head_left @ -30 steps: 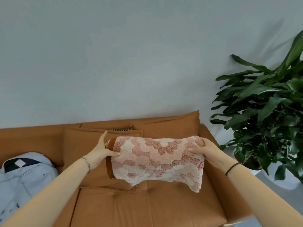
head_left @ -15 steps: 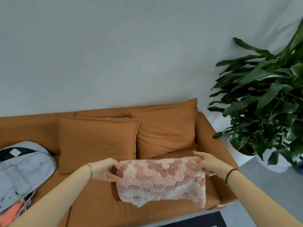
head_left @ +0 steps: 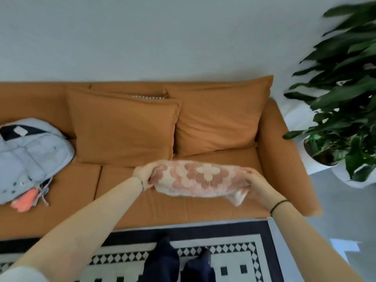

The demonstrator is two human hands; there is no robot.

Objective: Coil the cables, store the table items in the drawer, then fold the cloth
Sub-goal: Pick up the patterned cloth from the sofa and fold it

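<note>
The cloth [head_left: 195,180], pink and cream with a scalloped pattern, is bunched into a long soft roll and held over the right seat cushion of the sofa [head_left: 203,208], nearer its front edge than its back. Whether its underside touches the seat cannot be told. Motion blur smears the pattern, so the folds inside the bundle are hard to read.

The left grip [head_left: 145,174] is curled tight round the cloth's left end, with its fingertips tucked under the fabric and out of sight. The right grip [head_left: 256,184] holds the right end, fingers wrapped over it. A loose corner [head_left: 238,198] hangs just below that hand.

Two orange cushions [head_left: 122,127] lean against the sofa back, and a striped thing behind them shows only as a thin strip. Towards the sofa's left end lies a pale blue backpack [head_left: 30,157], cut off by the frame, with something coral [head_left: 23,200] poking out from under it that cannot be identified.

Right of the sofa's arm stands a leafy plant [head_left: 345,88], partly out of frame and blurred. At the bottom, two dark-clad feet [head_left: 162,259] stand on a black and white rug [head_left: 234,259].
</note>
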